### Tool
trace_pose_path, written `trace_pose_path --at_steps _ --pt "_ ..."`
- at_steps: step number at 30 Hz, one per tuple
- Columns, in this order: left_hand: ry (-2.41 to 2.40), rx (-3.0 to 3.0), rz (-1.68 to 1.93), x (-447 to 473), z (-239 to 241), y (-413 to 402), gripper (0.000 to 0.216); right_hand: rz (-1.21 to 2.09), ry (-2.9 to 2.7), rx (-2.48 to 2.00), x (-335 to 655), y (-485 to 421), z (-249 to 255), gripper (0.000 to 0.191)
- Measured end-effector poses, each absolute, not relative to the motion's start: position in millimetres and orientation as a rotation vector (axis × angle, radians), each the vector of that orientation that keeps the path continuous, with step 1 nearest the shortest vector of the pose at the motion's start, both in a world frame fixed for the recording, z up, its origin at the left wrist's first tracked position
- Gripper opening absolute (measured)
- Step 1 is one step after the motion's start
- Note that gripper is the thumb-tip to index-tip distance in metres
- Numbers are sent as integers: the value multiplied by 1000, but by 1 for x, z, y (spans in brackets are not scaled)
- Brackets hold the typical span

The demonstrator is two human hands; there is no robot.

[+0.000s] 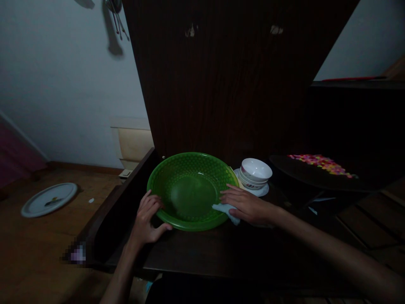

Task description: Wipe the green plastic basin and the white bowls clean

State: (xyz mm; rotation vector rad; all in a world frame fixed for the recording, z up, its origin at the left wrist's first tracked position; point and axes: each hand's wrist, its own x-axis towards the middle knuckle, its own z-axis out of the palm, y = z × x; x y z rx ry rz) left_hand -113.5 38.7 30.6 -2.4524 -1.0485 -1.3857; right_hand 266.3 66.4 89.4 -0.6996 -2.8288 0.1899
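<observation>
A wide green plastic basin point(193, 192) with a dimpled wall rests on the dark wooden tabletop. My left hand point(147, 219) grips its left rim, fingers over the edge and thumb on the outside near the front. At the right rim, my right hand point(247, 204) presses a light blue cloth point(226, 209) against the basin, its fingers reaching over the edge. Part of the cloth is hidden under the palm. Just behind the right hand, a stack of white bowls point(255, 171) stands on a white plate point(263, 191).
A dark wooden panel point(221, 84) rises behind the basin, and a raised side board point(126, 207) bounds the tabletop's left. Colourful small pieces point(325, 164) lie on a dark surface at right. A white oval lid or tray point(49, 199) is on the floor at left.
</observation>
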Motion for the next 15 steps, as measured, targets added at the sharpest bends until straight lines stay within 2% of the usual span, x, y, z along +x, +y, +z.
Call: trace_pose_path --at_steps 8,15 --pt "-1078 -2460 -1382 -111 33 40 40 -288 -2730 -606 235 48 56 56" --pt "-1077 -2454 -1387 -108 33 39 44 -521 -2599 -844 170 15 43 49"
